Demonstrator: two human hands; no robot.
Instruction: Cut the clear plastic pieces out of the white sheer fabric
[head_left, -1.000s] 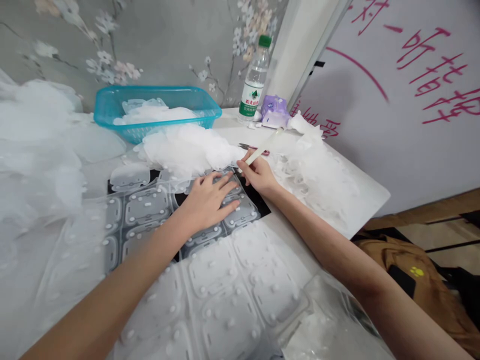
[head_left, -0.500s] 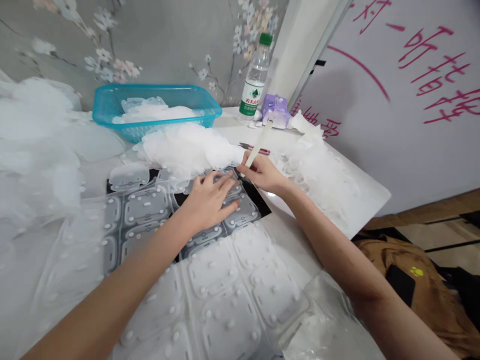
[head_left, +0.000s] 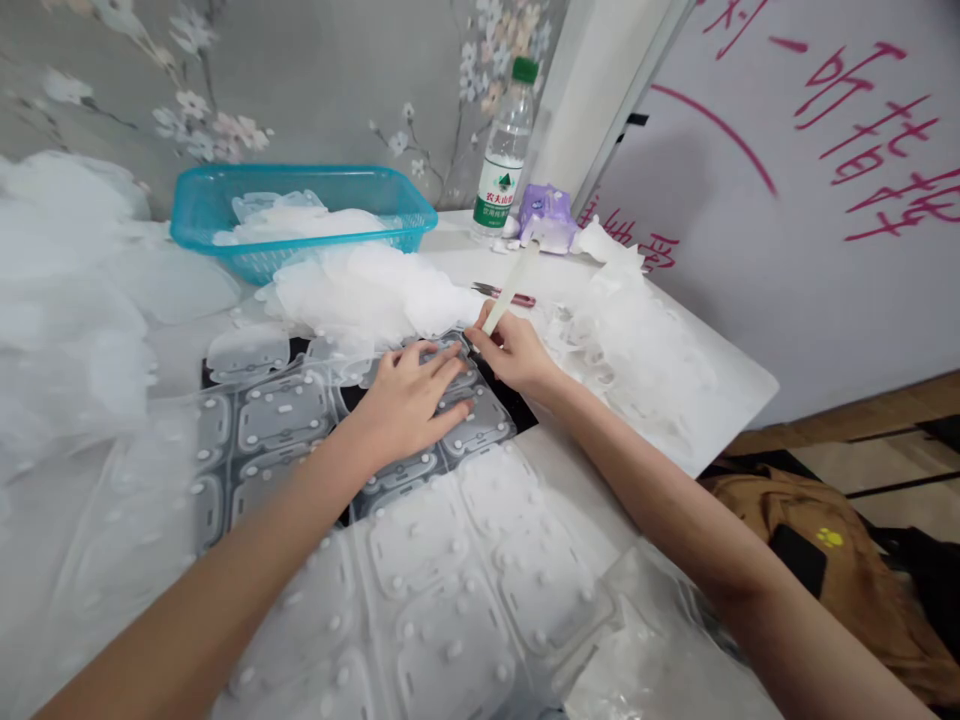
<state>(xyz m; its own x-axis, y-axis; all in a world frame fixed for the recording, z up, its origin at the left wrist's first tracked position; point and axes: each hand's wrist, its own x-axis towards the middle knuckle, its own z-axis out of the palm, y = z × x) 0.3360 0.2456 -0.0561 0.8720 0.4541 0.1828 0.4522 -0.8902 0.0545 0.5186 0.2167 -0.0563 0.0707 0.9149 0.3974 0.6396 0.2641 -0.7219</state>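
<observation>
A clear moulded plastic sheet [head_left: 420, 560] with rows of studded shapes lies over a dark cutting mat [head_left: 517, 405] on the white table. My left hand [head_left: 409, 400] presses flat on the sheet near its far edge, fingers spread. Just to its right, my right hand [head_left: 510, 350] is closed around a slim white-handled tool [head_left: 510, 290] that slants up and away; its tip touches the sheet by my left fingertips.
A teal basket [head_left: 300, 215] of cut plastic pieces stands at the back, with a heap of pieces [head_left: 367, 285] before it. A water bottle [head_left: 499, 160], purple tissue pack [head_left: 546, 215] and scissors [head_left: 499, 293] lie behind. Plastic scraps [head_left: 630, 340] cover the right side; a brown bag [head_left: 817, 540] sits below.
The tool's handle has swung from leaning right to more upright. My right hand shifted slightly left toward my left fingertips. My left hand stays pressed on the sheet.
</observation>
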